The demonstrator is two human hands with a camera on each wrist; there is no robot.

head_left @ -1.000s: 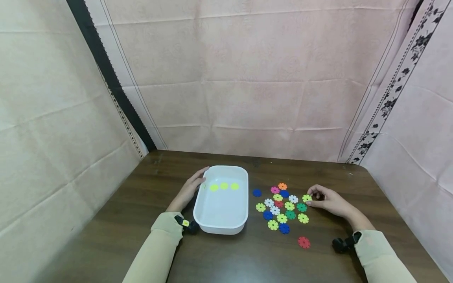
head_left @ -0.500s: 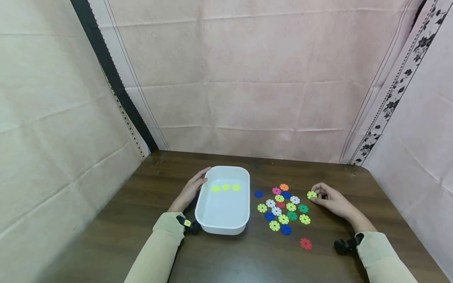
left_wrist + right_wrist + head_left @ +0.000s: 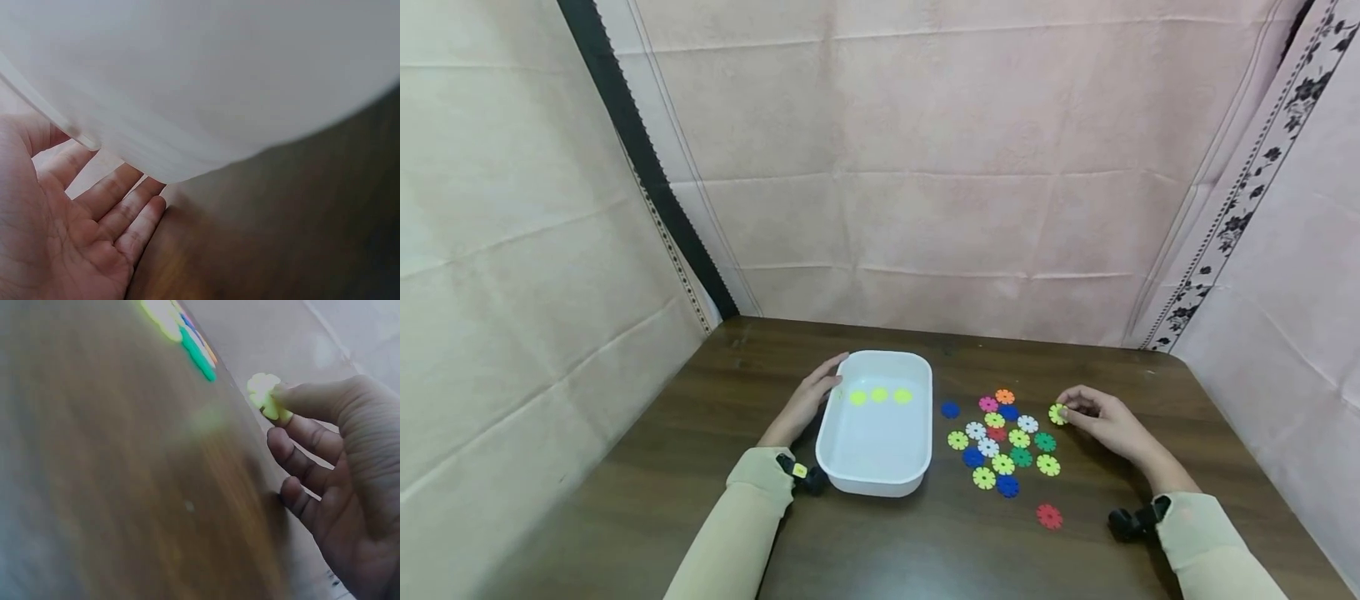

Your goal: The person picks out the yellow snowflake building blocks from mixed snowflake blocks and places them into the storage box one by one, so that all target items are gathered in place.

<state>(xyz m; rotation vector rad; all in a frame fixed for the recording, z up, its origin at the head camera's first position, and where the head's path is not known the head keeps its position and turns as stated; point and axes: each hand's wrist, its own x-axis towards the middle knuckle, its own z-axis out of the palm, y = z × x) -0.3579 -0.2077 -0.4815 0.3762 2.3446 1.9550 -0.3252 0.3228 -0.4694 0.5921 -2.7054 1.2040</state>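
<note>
My left hand (image 3: 803, 403) rests along the left side of a white rectangular tub (image 3: 874, 446), its fingers fairly straight. In the left wrist view, those fingers (image 3: 119, 209) touch the outer wall near the rim. Inside the tub, several yellow-green pieces lie, including a round one (image 3: 878, 394) in a row. My right hand (image 3: 1101, 421) pinches a yellow-green notched flower-shaped disc (image 3: 1057, 414) between thumb and forefinger, raised off the table. The right wrist view shows this disc (image 3: 264, 394) at the fingertips, the other fingers loosely curled.
Between tub and right hand lie several notched discs: green (image 3: 1045, 442), blue (image 3: 1007, 486), white (image 3: 1027, 424), orange (image 3: 1004, 396), pink (image 3: 988, 404) and yellow-green (image 3: 1048, 465). One red disc (image 3: 1049, 517) lies apart, nearer me. Pale cloth hangs behind the brown table (image 3: 850, 542).
My right hand has lifted the yellow-green disc away from the pile, up and slightly back. The left hand stays at the tub; the view has shifted a little.
</note>
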